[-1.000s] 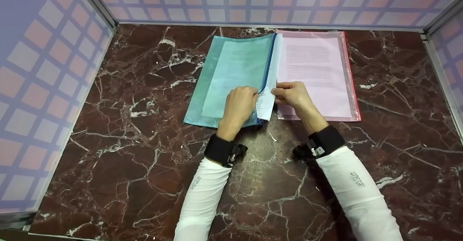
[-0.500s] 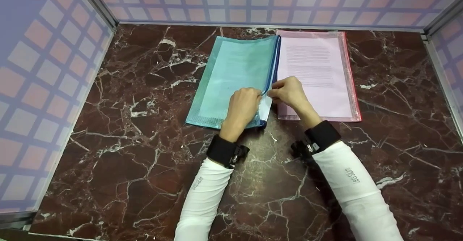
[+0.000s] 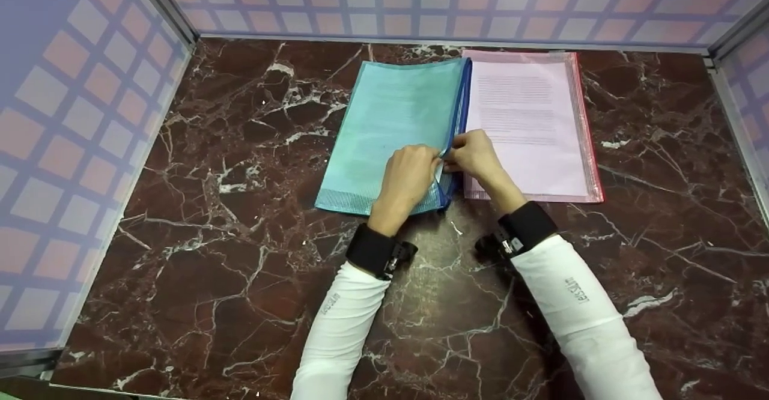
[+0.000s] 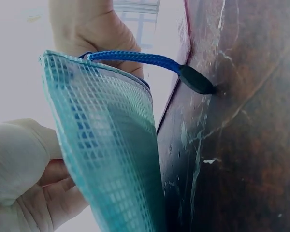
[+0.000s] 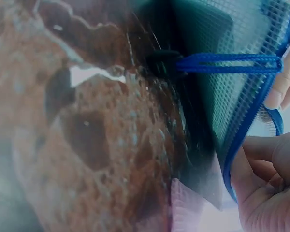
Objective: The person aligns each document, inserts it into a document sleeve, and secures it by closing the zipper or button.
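A teal mesh zipper pouch [image 3: 390, 112] with a blue zipper edge [image 3: 463, 103] lies at the table's upper middle, papers showing through it. Its right-hand side gapes near the hands, where a sliver of white paper [image 3: 439, 173] shows. My left hand [image 3: 408, 175] pinches the upper layer at this opening. Opposite it, my right hand [image 3: 477, 154] grips the blue-edged lower side; in the right wrist view its thumb and fingers [image 5: 270, 179] are at the zipper band. A blue pull cord [image 4: 135, 57] with a dark tip hangs from the pouch corner.
A pink mesh pouch [image 3: 516, 118] holding a printed sheet lies flat to the right, its left edge beside the teal pouch. Checkered panels [image 3: 390, 3] stand along the back and sides of the dark marbled table [image 3: 210, 256].
The white papers that stuck out past the zipper edge are now mostly inside the teal pouch. Both hands keep hold near the opening; the right has shifted slightly left.
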